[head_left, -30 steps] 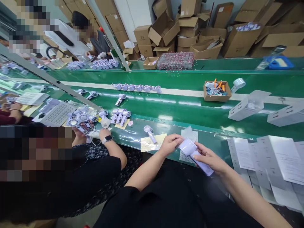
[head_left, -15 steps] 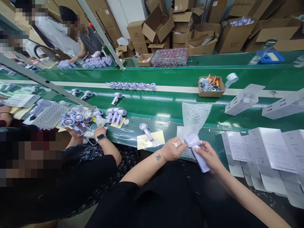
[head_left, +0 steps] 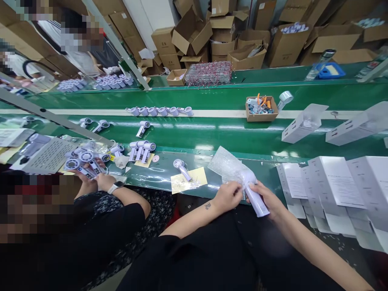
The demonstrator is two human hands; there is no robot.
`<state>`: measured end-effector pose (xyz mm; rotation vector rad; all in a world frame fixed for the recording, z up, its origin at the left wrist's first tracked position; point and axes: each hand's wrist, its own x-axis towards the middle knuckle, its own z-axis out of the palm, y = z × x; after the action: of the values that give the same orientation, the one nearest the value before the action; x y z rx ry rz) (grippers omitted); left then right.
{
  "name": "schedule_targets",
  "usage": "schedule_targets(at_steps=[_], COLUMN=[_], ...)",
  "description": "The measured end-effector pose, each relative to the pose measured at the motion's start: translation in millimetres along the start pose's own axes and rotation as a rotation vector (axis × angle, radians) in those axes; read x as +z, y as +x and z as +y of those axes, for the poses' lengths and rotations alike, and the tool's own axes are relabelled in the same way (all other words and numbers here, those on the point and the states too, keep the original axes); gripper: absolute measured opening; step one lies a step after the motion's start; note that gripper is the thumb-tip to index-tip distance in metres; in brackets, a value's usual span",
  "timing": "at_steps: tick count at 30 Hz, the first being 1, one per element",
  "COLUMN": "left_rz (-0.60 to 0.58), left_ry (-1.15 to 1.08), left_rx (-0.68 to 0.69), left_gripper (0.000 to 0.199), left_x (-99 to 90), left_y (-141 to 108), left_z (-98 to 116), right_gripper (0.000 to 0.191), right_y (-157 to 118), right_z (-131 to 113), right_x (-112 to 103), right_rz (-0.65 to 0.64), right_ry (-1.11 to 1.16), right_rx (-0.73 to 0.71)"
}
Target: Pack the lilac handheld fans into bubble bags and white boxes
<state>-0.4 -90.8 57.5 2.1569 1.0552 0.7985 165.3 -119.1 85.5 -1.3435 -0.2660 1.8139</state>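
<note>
My right hand point(head_left: 267, 197) is closed round the handle of a pale lilac handheld fan point(head_left: 257, 203), its head tilted up and to the left. Clear bubble wrap point(head_left: 226, 159) covers part of the fan head and trails off left over the bench. My left hand point(head_left: 228, 196) has its fingers curled together on the wrap at the neck of the fan; the fingertips are partly hidden. Another lilac fan point(head_left: 182, 169) lies left of my hands on a yellow paper note point(head_left: 198, 178) with handwriting.
White boxes point(head_left: 329, 182) stand at the right. A small carton point(head_left: 262, 117) of parts sits on the green conveyor point(head_left: 218, 133), beyond my hands. A row of fans point(head_left: 163, 111) lies further left. A co-worker's hands point(head_left: 97, 178) hold fans at the left.
The bubble wrap has swung from standing upright to lying leftward. The fan handle has turned, showing a plain side. My left hand's fingers have curled closer to the fan neck.
</note>
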Motion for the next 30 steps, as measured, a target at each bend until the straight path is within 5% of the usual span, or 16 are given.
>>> schedule_targets(at_steps=[3,6,10,14,16,19,26,30], left_rz=[0.019,-0.142,-0.225,-0.303,-0.319,-0.426,-0.386,-0.318], left_ry=[-0.1,-0.192,-0.502,-0.815,-0.888,-0.906,-0.747,-0.756], left_rx=[-0.077,-0.016,-0.459,-0.751,-0.75,-0.676,-0.67,-0.58], left_gripper=[0.016,0.014,0.011,0.012,0.015,0.017,0.014,0.021], left_x=[0.9,-0.5,0.1,-7.2,-17.2,-31.3,-25.9,-40.6], left_y=[7.6,19.8,35.0,44.3,46.3,50.5,70.2,79.8], left_z=[11.2,18.0,18.7,26.6,34.8,44.1,55.1,57.8], right_gripper=[0.019,0.015,0.018,0.017,0.019,0.021,0.018,0.016], right_y=[-0.5,-2.9,-12.1,-34.3,-48.8,-67.8,-85.5,-91.2], right_z=[1.1,5.8,8.4,-6.0,-16.0,-24.8,-30.2,-35.9], right_x=[-6.2,-12.0,-21.6,-34.7,-40.2,-41.9,-34.3,-40.5], right_rz=[0.061,0.132,0.246,0.399,0.457,0.368,0.368,0.338], right_ry=[0.083,0.148,0.107,-0.533,-0.839,-0.97,-0.789,-0.612], right_rx=[0.043,0.111,0.128,-0.263,-0.462,-0.526,-0.532,-0.646])
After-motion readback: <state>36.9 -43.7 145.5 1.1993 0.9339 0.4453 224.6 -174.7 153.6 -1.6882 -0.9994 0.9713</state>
